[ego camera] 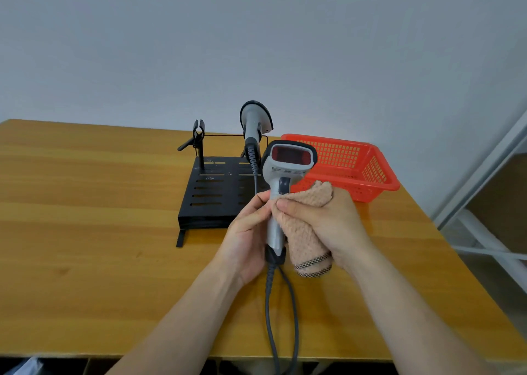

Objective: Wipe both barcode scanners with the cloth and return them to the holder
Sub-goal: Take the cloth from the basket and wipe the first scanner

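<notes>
Left grip (245, 236), a bare hand, is curled round the handle of the near scanner (285, 169) and holds it up above the worktop (85, 232). Its fingers pinch the handle from the left side. The scanner stands almost straight up, with its red window at the top, looking back at the person. The right grip (323, 220) is closed round the pink cloth (303, 233) and presses it on the right side of the handle, just under the trigger. A grey cord (268, 312) hangs from the bottom of the scanner and goes down over the front edge of the worktop. Just behind the hands is the black holder (211, 192). The other scanner (253, 118) sits in the clip on the right side of the holder, with its head up. The clip on the left (198, 135) has nothing in it. A red basket (359, 169) stands to the right of the holder. I think the step now is wiping the handle of the near scanner. I cannot tell if the other scanner is clean or not. Next, the cloth should rub up and down the handle, then go over the head and the red window. The left grip may need to turn the scanner so each side gets a rub. After that, the scanner should go into the free clip, and the cord must not catch on the holder.
</notes>
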